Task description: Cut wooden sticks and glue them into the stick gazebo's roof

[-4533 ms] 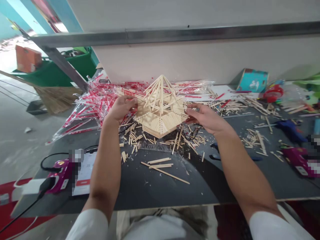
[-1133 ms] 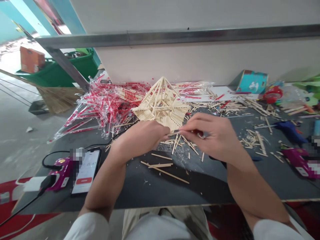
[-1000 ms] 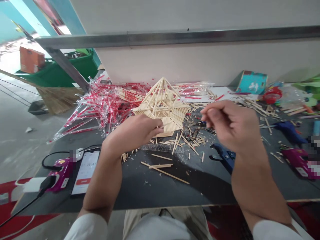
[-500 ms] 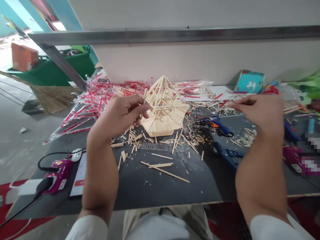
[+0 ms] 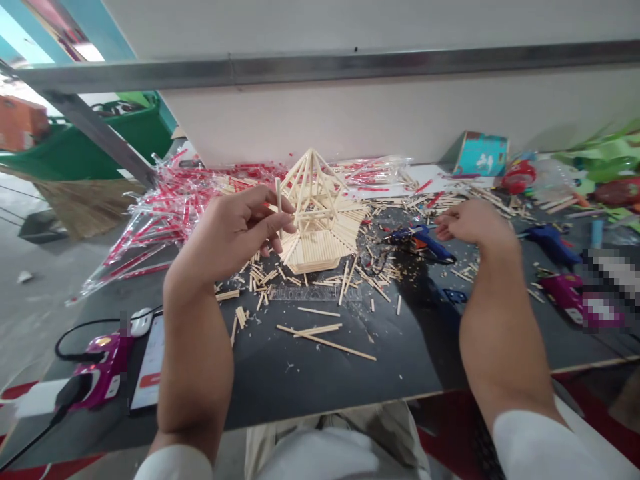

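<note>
My left hand (image 5: 250,223) pinches a short, pale wooden stick (image 5: 279,200), which stands nearly upright between thumb and fingers. Just right of it is a model built of thin wooden sticks (image 5: 320,250), with a peaked open frame on a broad slatted base. My right hand (image 5: 467,221) hovers over the right side of the table, its fingers loosely bent and apart, with nothing seen in them. Below and left of that hand lies a blue glue gun (image 5: 433,245). A clear plastic ruler (image 5: 315,293) rests in front of the model.
Loose sticks (image 5: 325,337) and cut bits litter the dark table (image 5: 350,380). Red-and-clear plastic wrappers (image 5: 170,207) pile at the back left. A second glue gun (image 5: 553,245), a blue cutting tool (image 5: 447,300), purple power strips (image 5: 105,367) and a phone (image 5: 149,367) also lie here.
My right hand has moved left and slightly down, and its fingers have loosened. The left hand keeps the stick beside the model. The whole view has shifted slightly.
</note>
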`<state>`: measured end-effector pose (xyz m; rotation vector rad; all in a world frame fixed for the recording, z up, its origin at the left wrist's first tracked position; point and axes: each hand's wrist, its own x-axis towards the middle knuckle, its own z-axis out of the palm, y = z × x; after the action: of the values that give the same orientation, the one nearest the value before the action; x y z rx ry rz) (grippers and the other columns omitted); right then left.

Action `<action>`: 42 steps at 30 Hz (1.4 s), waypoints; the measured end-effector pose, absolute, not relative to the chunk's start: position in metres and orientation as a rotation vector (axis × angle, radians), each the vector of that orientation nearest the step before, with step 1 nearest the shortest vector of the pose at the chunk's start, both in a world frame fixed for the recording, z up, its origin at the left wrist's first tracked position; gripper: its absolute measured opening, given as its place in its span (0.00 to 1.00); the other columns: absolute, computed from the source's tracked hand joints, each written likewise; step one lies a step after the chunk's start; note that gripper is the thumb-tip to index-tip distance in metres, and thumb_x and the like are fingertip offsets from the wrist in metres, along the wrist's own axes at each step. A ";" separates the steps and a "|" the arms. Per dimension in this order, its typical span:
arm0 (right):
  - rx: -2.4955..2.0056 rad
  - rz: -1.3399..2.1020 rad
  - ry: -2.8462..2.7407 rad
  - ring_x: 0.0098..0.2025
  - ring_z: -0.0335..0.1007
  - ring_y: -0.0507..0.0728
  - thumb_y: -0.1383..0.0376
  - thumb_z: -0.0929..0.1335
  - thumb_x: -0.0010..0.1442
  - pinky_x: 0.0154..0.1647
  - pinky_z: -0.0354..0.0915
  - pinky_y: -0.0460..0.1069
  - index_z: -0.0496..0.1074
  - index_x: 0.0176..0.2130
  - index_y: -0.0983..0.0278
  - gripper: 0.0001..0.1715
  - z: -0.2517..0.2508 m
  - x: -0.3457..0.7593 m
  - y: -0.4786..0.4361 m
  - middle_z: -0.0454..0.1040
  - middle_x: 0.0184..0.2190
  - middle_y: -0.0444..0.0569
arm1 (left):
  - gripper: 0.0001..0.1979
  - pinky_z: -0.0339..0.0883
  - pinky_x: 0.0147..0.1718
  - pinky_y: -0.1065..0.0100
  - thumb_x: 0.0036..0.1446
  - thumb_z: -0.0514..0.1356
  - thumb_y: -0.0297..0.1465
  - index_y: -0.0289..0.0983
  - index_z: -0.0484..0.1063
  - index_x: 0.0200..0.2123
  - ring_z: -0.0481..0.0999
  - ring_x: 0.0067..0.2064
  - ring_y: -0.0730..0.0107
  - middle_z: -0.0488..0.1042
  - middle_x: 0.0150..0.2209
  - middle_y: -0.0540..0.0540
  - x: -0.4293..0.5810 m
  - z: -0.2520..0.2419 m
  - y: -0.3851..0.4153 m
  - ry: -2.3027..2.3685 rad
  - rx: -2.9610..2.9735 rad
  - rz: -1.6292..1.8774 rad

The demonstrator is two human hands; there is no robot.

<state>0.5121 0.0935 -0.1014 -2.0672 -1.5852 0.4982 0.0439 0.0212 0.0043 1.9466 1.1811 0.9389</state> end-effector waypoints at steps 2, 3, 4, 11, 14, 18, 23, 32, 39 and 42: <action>-2.186 0.652 -1.541 0.19 0.72 0.57 0.77 0.66 0.60 0.30 0.67 0.51 0.74 0.23 0.65 0.17 -0.096 0.507 0.093 0.77 0.19 0.54 | 0.08 0.75 0.25 0.73 0.65 0.64 0.35 0.36 0.76 0.39 0.82 0.29 0.71 0.83 0.36 0.44 0.044 0.004 0.022 1.174 1.966 0.957; -2.238 0.679 -1.514 0.19 0.72 0.57 0.77 0.65 0.61 0.31 0.67 0.51 0.73 0.24 0.65 0.17 -0.093 0.503 0.094 0.77 0.19 0.53 | 0.09 0.75 0.25 0.73 0.65 0.64 0.36 0.35 0.76 0.38 0.82 0.29 0.71 0.83 0.36 0.43 0.045 0.004 0.022 1.175 1.980 0.962; -2.269 0.662 -1.492 0.19 0.71 0.57 0.77 0.65 0.61 0.33 0.67 0.52 0.73 0.25 0.64 0.16 -0.089 0.500 0.094 0.76 0.17 0.52 | 0.09 0.75 0.25 0.73 0.65 0.64 0.36 0.35 0.77 0.38 0.82 0.29 0.71 0.82 0.37 0.43 0.045 0.004 0.022 1.180 1.993 0.966; -2.112 0.457 -1.339 0.21 0.69 0.56 0.67 0.65 0.67 0.35 0.67 0.55 0.73 0.28 0.63 0.16 -0.075 0.485 0.089 0.74 0.19 0.50 | 0.08 0.75 0.26 0.72 0.62 0.67 0.36 0.36 0.79 0.35 0.78 0.28 0.75 0.82 0.40 0.44 0.049 0.001 0.023 1.221 2.036 1.086; -1.937 0.551 -1.308 0.21 0.71 0.56 0.66 0.68 0.67 0.32 0.69 0.55 0.76 0.30 0.64 0.13 -0.076 0.480 0.087 0.77 0.22 0.51 | 0.08 0.75 0.27 0.71 0.59 0.70 0.36 0.38 0.78 0.36 0.78 0.28 0.74 0.82 0.36 0.47 0.050 0.001 0.023 1.239 2.007 1.104; -1.760 0.606 -1.271 0.22 0.74 0.57 0.69 0.71 0.62 0.32 0.73 0.56 0.77 0.30 0.66 0.08 -0.074 0.473 0.086 0.79 0.25 0.51 | 0.07 0.74 0.26 0.71 0.58 0.70 0.34 0.38 0.77 0.35 0.78 0.27 0.73 0.78 0.30 0.49 0.053 0.003 0.023 1.200 1.991 1.105; -1.659 0.626 -1.245 0.21 0.73 0.55 0.74 0.67 0.64 0.32 0.73 0.55 0.75 0.32 0.65 0.10 -0.071 0.469 0.085 0.78 0.23 0.49 | 0.08 0.75 0.26 0.69 0.61 0.67 0.34 0.38 0.75 0.40 0.81 0.31 0.69 0.81 0.36 0.45 0.061 0.000 0.025 1.173 1.947 1.076; -1.448 0.631 -1.387 0.34 0.82 0.54 0.81 0.61 0.62 0.49 0.75 0.55 0.75 0.42 0.63 0.20 -0.077 0.469 0.087 0.82 0.35 0.49 | 0.10 0.73 0.23 0.71 0.66 0.62 0.38 0.37 0.74 0.42 0.81 0.29 0.71 0.83 0.38 0.42 0.078 -0.012 0.031 1.138 1.850 1.126; -1.585 0.492 -1.347 0.29 0.80 0.59 0.72 0.77 0.53 0.39 0.77 0.56 0.80 0.35 0.66 0.07 -0.066 0.458 0.081 0.82 0.29 0.52 | 0.11 0.65 0.18 0.73 0.67 0.61 0.39 0.37 0.76 0.42 0.71 0.19 0.80 0.84 0.40 0.44 0.090 -0.019 0.036 1.193 1.856 1.145; -1.796 0.493 -1.475 0.28 0.79 0.58 0.65 0.72 0.64 0.36 0.75 0.54 0.79 0.39 0.66 0.06 -0.067 0.465 0.083 0.83 0.32 0.53 | 0.11 0.66 0.18 0.73 0.65 0.63 0.39 0.37 0.78 0.41 0.72 0.19 0.79 0.84 0.37 0.45 0.095 -0.021 0.037 1.257 1.858 1.188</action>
<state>0.4645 0.0826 -0.0667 -1.7965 -1.4755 0.4933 0.0947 0.0373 -0.0209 1.8585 1.2568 1.1878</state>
